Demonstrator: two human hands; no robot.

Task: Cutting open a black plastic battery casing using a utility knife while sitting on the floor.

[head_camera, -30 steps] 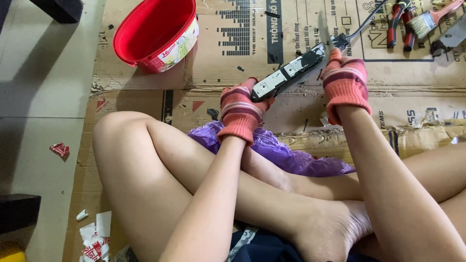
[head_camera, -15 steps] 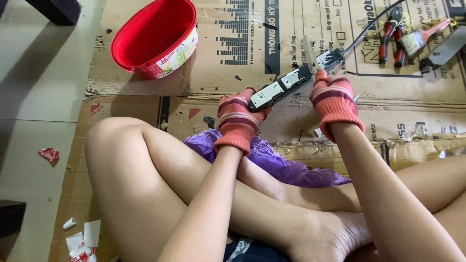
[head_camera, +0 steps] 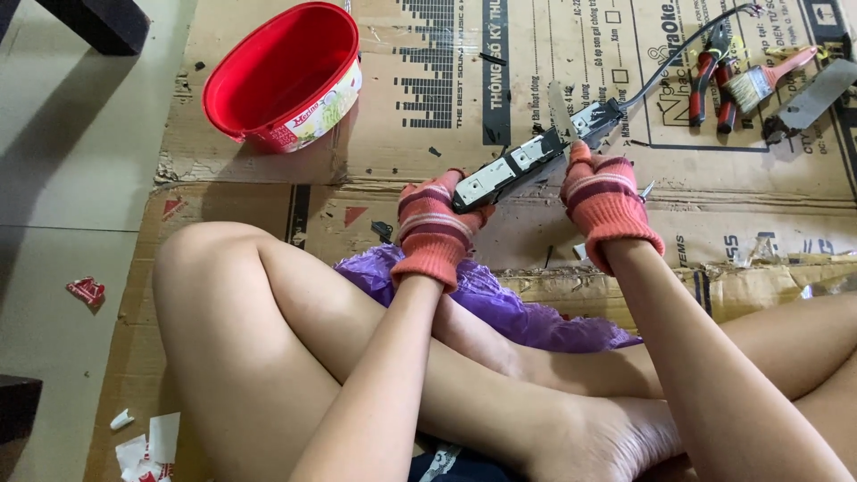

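power strip point(head_camera: 518, 170) above cardboard point(head_camera: 268, 192), long axis lower-left to upper-right | left hand point(head_camera: 435, 228) grips lower end | right hand point(head_camera: 607, 201) clasps upper, cord end, holding thin blade point(head_camera: 561, 109); both equally near

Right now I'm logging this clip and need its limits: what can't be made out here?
- Head view: the near end of the power strip is hidden inside the left hand.
- Right hand: the glove hides its grip on the thin blade.
- Scraper: cut off by the right edge.
- Strip's inner parts: too small.
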